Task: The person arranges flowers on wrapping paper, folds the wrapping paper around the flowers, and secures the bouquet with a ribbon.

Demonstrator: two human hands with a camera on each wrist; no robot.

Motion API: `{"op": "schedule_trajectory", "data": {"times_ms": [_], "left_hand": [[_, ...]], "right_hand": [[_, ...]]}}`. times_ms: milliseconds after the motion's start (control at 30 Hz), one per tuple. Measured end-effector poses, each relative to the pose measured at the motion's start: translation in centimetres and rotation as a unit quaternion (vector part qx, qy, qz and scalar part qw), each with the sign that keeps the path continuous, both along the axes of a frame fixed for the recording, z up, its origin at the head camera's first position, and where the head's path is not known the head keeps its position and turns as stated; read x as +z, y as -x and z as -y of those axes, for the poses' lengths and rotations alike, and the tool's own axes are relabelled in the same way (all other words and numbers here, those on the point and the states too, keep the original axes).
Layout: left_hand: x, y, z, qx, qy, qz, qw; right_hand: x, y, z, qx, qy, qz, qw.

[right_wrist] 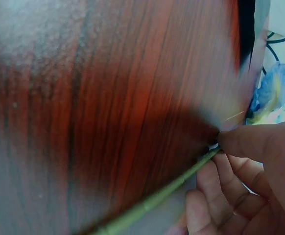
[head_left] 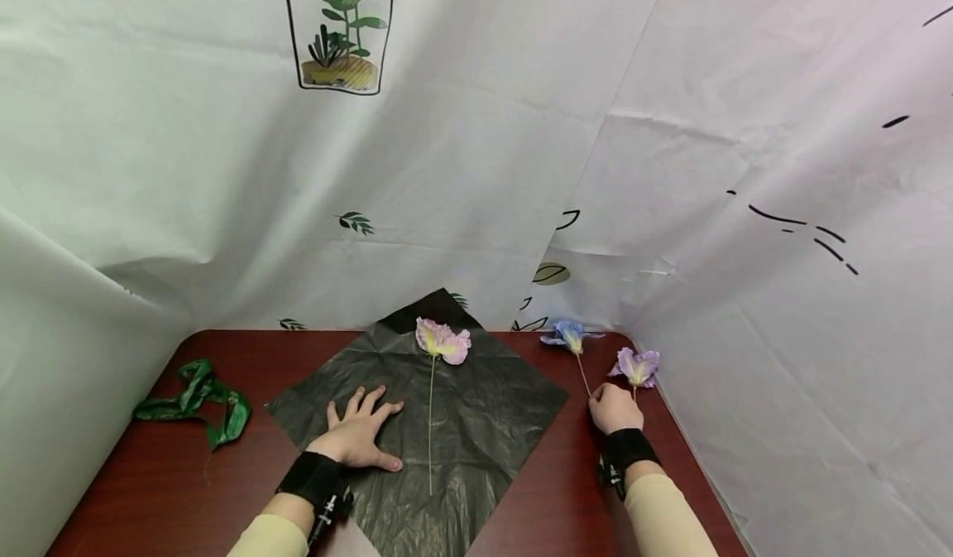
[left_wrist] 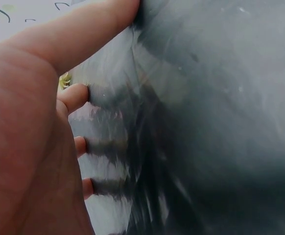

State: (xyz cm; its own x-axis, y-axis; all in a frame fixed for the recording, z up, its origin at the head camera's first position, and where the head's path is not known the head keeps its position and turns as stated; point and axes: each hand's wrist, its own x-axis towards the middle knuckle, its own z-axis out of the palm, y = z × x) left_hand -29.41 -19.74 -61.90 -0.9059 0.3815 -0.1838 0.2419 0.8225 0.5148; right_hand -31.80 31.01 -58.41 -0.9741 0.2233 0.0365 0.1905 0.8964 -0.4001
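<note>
My left hand [head_left: 359, 434] rests with fingers spread on the left part of a black wrapping sheet [head_left: 491, 433]. On that sheet lies a pink and yellow artificial flower [head_left: 442, 342], its long thin stem pointing toward me, to the right of the left hand. At the right side of the table my right hand [head_left: 616, 410] pinches the stem [right_wrist: 167, 192] of a blue artificial flower [head_left: 572, 336] between thumb and fingers. The blue bloom points to the back edge. Just beyond the right hand is a purple flower [head_left: 637, 367], its lower stem hidden by that hand.
A crumpled green ribbon [head_left: 197, 393] lies at the left of the dark red table [head_left: 551, 491]. White printed cloth [head_left: 462, 168] hangs behind and on both sides, close to the table's edges. The sheet's far corner reaches up against it.
</note>
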Motion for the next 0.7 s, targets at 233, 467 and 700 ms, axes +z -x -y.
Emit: {"op": "schedule_trajectory", "data": {"times_ms": [233, 467, 700], "left_hand": [[-0.1, 0.1, 0.0, -0.001, -0.001, 0.002, 1.0], [-0.1, 0.1, 0.0, 0.0, 0.005, 0.002, 1.0], [0.1, 0.0, -0.2, 0.002, 0.012, 0.011, 0.9999]], "right_hand": [[1.1, -0.3, 0.4, 0.016, 0.037, -0.012, 0.999], [3.1, -0.9, 3.8, 0.013, 0.139, -0.037, 0.99], [3.9, -1.9, 8.0, 0.018, 0.289, -0.042, 0.956]]}}
